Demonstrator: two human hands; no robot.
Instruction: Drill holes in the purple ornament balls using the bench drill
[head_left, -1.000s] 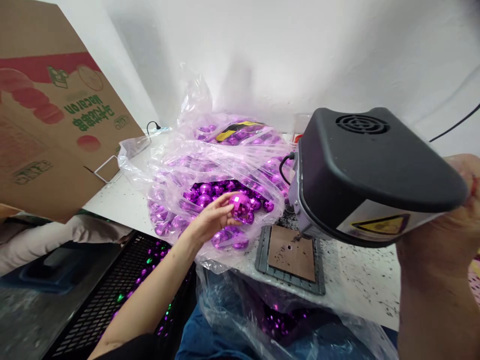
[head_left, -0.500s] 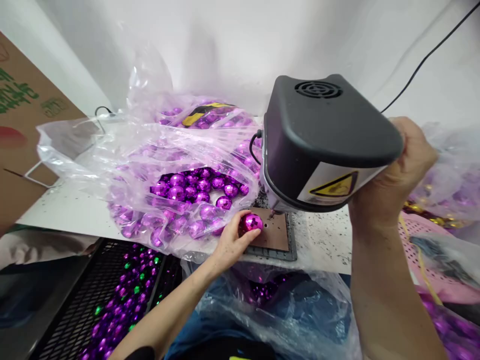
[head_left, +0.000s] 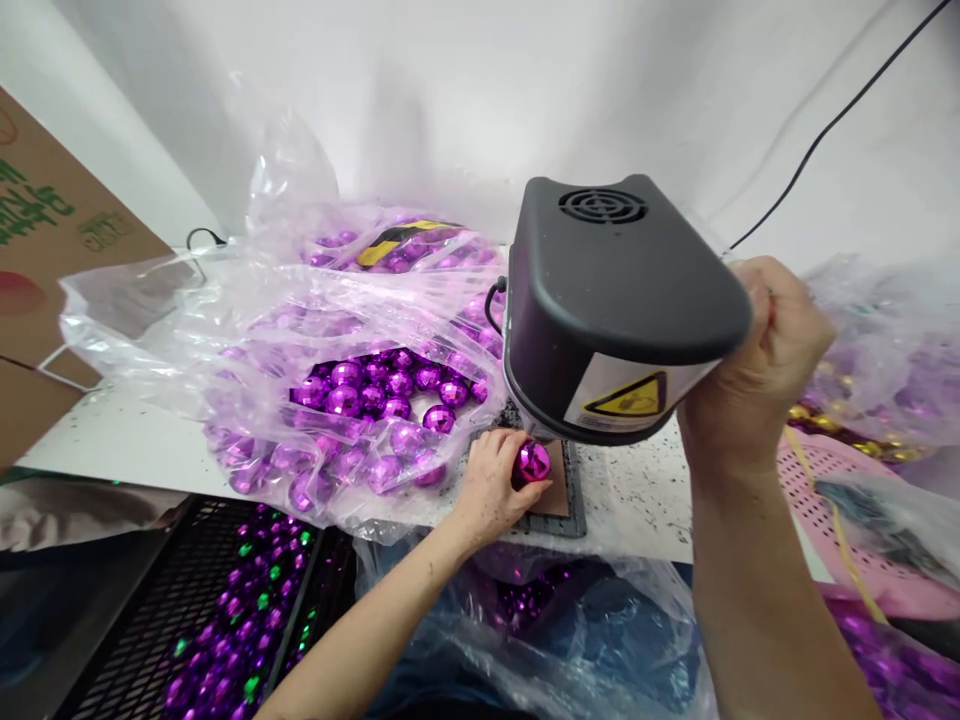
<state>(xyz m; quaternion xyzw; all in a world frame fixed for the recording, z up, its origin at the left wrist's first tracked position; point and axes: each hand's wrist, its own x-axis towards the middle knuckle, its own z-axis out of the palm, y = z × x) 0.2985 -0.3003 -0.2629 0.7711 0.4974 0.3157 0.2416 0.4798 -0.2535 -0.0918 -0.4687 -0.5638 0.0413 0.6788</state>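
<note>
A shiny purple faceted ball (head_left: 534,461) is pinched in my left hand (head_left: 491,485), over a brown plate (head_left: 553,492) under the machine. The machine looks like a small bench drill (head_left: 622,290), with a black housing, a round vent on top and a yellow warning label. Its lower tip is hidden behind the housing and my left hand. My right hand (head_left: 772,350) is closed at the right side of the housing; what its fingers wrap round is hidden. Left of the plate, an open clear plastic bag (head_left: 247,350) holds many loose purple balls (head_left: 397,383).
Dark shavings lie scattered on the white tabletop (head_left: 637,500). A cardboard box (head_left: 67,260) leans at the left. Below, a black mesh crate (head_left: 161,590) holds purple and green beads. A pink perforated basket (head_left: 810,490) stands right, with a black cable (head_left: 840,120) above it.
My left hand has moved the purple ball rightward over the brown plate, under the machine. The whole view has shifted slightly; my right hand stays at the machine's side.
</note>
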